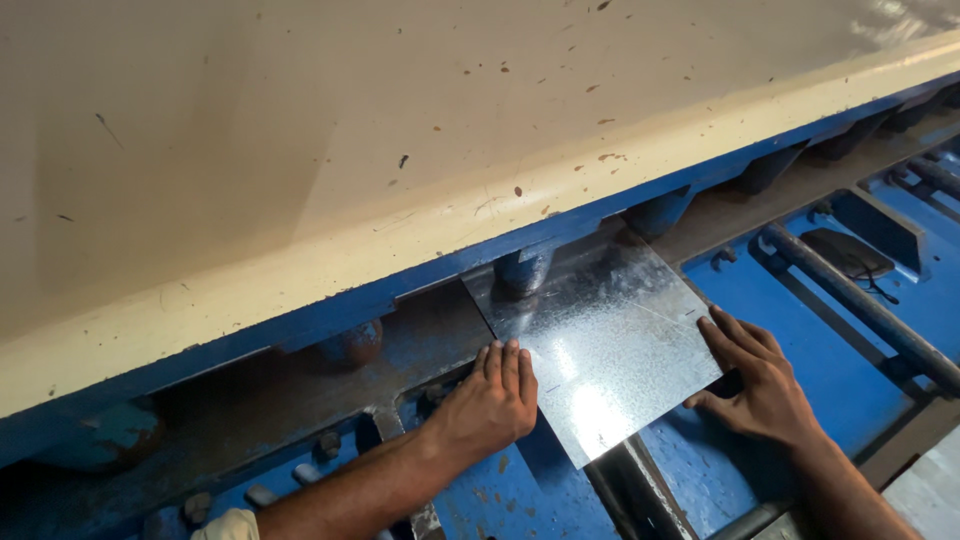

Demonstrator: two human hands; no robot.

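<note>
A shiny galvanised metal sheet [600, 345] lies flat on the bed of a blue shearing machine, its far edge pushed under the cream-coloured guard [300, 150]. My left hand [492, 400] rests flat, fingers together, on the sheet's left edge. My right hand [755, 375] presses its fingers against the sheet's right edge and near corner. A round hold-down foot [525, 270] stands just above the sheet's far left part.
More hold-down feet [352, 343] line the blue beam under the guard. A grey steel bar [860, 300] runs diagonally at the right beside a dark flat pad [848, 253]. The rusty table [300, 380] has bolts and slots to the left.
</note>
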